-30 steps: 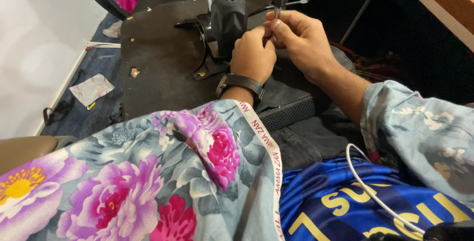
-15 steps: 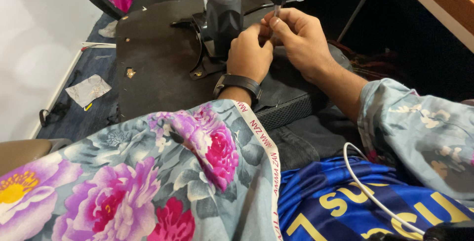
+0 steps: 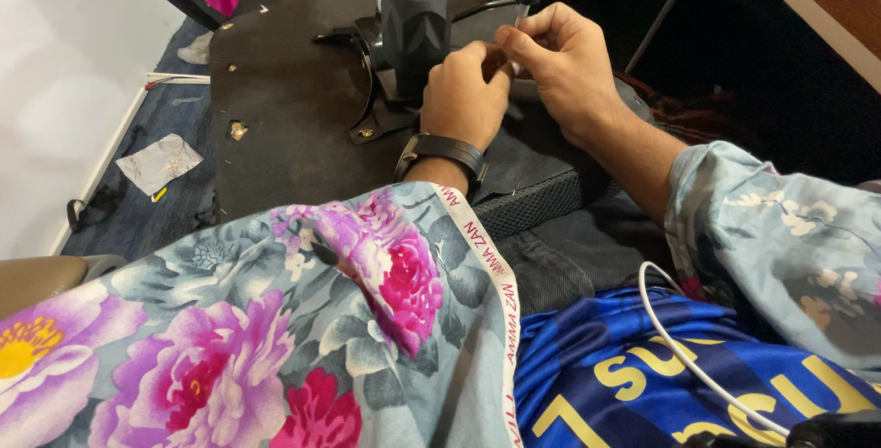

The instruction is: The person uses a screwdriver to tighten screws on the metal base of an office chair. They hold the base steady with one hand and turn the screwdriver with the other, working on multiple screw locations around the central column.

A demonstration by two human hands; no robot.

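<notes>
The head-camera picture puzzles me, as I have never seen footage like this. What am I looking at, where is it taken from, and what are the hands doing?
The camera sits on a person's head and looks down over their lap, so both arms reach away from you. The left hand, with a black wristband, and the right hand meet over an upturned office chair seat, its dark underside up. Beside the hands stands the black cylinder mount of the chair's mechanism. The fingers pinch something small and thin; what it is cannot be told. A flowered cloth drapes the left arm. On the blue floor lies a crumpled foil wrapper.
</notes>
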